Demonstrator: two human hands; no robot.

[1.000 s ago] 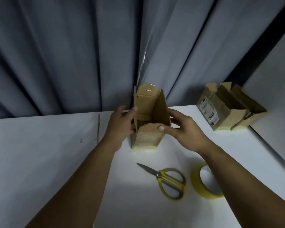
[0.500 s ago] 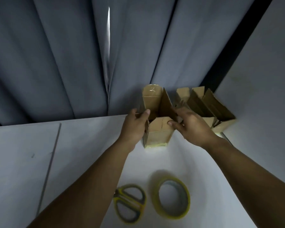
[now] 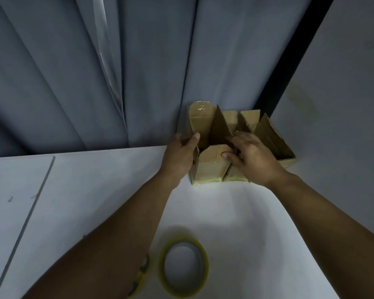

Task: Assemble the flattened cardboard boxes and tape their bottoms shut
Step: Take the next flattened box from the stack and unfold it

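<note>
- Against the curtain (image 3: 138, 72), at the tabletop's (image 3: 95, 190) far edge, an upright cardboard box (image 3: 209, 167) stands touching other boxes (image 3: 272, 139).
- Left hand (image 3: 178, 158) grips its left wall; right hand (image 3: 255, 160) pinches its right flaps, fingers (image 3: 244, 137) curled.
- Tape roll (image 3: 183, 266) lies nearer.

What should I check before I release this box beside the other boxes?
1. Box stands upright on the table: ok.
2. Underside seam taped: cannot tell; only yellow tape along the bottom edge shows.
3. Left hand and right hand both grip its top: ok.
4. It sits close beside the finished boxes: ok.
5. Tape roll lies near: ok.
6. Scissors, mostly hidden under the left forearm: cannot tell.
</note>
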